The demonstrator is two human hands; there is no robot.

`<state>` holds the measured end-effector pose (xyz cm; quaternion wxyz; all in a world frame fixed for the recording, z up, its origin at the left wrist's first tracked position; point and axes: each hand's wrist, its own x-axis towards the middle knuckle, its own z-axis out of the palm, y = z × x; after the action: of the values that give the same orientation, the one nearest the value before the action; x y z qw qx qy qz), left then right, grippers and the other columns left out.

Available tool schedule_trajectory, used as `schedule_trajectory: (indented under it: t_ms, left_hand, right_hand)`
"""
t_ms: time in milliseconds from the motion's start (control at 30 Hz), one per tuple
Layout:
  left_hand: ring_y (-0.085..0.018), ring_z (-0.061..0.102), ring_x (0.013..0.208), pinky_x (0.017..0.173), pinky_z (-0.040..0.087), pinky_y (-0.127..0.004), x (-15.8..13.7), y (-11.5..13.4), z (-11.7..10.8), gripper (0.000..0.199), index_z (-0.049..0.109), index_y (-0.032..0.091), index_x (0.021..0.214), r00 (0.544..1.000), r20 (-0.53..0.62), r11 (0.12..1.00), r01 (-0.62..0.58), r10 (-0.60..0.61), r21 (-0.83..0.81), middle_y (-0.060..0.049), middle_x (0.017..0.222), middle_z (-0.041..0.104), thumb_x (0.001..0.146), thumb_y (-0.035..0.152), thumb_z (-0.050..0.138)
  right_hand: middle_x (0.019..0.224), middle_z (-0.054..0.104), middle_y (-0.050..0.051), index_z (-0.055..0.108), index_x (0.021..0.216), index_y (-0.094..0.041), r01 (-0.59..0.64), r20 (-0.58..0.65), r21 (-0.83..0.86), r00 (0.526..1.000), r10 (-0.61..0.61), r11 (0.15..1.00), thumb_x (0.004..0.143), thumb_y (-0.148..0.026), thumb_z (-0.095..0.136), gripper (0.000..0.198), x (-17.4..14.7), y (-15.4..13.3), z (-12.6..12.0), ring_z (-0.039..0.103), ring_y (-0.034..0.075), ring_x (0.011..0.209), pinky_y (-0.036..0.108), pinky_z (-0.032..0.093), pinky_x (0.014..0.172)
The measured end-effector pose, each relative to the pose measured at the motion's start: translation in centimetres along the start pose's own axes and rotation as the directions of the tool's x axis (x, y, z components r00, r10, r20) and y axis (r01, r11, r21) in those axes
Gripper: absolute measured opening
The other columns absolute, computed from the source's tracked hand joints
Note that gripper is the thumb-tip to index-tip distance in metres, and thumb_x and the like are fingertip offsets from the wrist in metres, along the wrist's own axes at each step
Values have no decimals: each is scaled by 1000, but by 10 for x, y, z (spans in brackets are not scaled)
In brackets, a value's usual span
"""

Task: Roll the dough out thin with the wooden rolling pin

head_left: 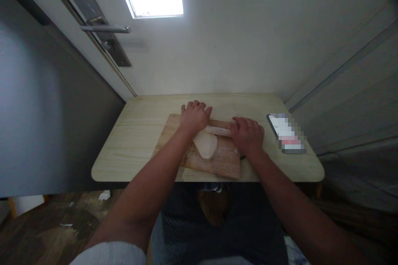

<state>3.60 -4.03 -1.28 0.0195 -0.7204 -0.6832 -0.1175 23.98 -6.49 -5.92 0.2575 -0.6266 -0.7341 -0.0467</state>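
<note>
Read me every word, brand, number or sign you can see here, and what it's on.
No text can be read.
Phone: screen pixelated, unreadable.
Door lock plate: any marks too small to read.
Board and rolling pin: no lettering shows.

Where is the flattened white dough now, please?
Slightly below the head view's centre, the dough lies on the brown wooden board, by the pale rolling pin and the person's left hand.

Both arms (161,169) reaching forward (forearms (280,178) bare), left hand (195,116) splayed, right hand (248,136) palm down
</note>
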Motion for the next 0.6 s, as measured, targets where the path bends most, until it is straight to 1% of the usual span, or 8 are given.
schedule_trajectory:
  t_ms: [133, 267, 433, 600]
  left_hand:
    - [-32, 54, 116, 97, 40, -52, 1, -1, 2, 56, 66, 22, 116, 1000, 3, 1000, -10, 10, 21, -13, 123, 64, 102, 52, 21]
    - [-33, 55, 116, 96, 41, -53, -6, -1, 2, 52, 65, 24, 119, 999, -1, 999, -36, 36, 34, -12, 124, 64, 102, 51, 23]
    - [-32, 53, 121, 100, 41, -52, -16, -2, -2, 50, 63, 27, 124, 999, -4, 998, -54, 54, 23, -9, 131, 62, 102, 51, 25]
    - [-30, 50, 126, 104, 39, -52, -27, -1, -5, 49, 59, 28, 130, 997, -29, 998, -67, 67, 7, -6, 138, 59, 103, 49, 25]
  right_hand:
    - [114, 72, 11, 71, 115, -19, -2, -5, -15, 1000, 2, 1000, 98, -36, 42, 38, 0, -1, -1, 57, 29, 108, 42, 31, 92]
    - [119, 71, 12, 69, 119, -19, 49, 12, -26, 999, -49, 998, 100, -38, 40, 39, -7, -2, -8, 54, 30, 113, 45, 28, 97]
    - [130, 66, 10, 66, 124, -22, 80, 66, -32, 995, -77, 996, 103, -41, 35, 42, -20, -6, -19, 49, 31, 123, 53, 23, 105]
    - [139, 60, 10, 64, 126, -22, 85, 74, -37, 994, -82, 996, 104, -43, 34, 43, -31, -10, -26, 44, 34, 132, 60, 22, 109]
